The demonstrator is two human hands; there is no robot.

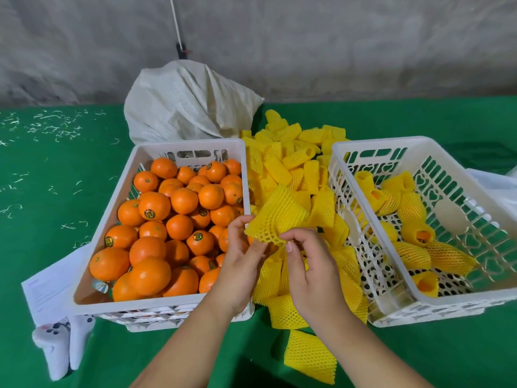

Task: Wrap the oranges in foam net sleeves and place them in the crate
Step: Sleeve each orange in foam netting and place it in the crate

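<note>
Centrally, I see both hands pinching one yellow foam net sleeve (275, 217) at its lower edge: left hand (239, 264) with curled fingers on the left corner, right hand (310, 261) on the right. Round stickers (150, 213) mark several oranges (156, 228) heaped in the left crate (193, 144); their print is too small for me to read. Loose sleeves (291, 163) lie piled between two white crates. Right crate (377, 144) holds about nine sleeved oranges (411, 254). Printed paper (47, 292) beneath the left crate is illegible.
</note>
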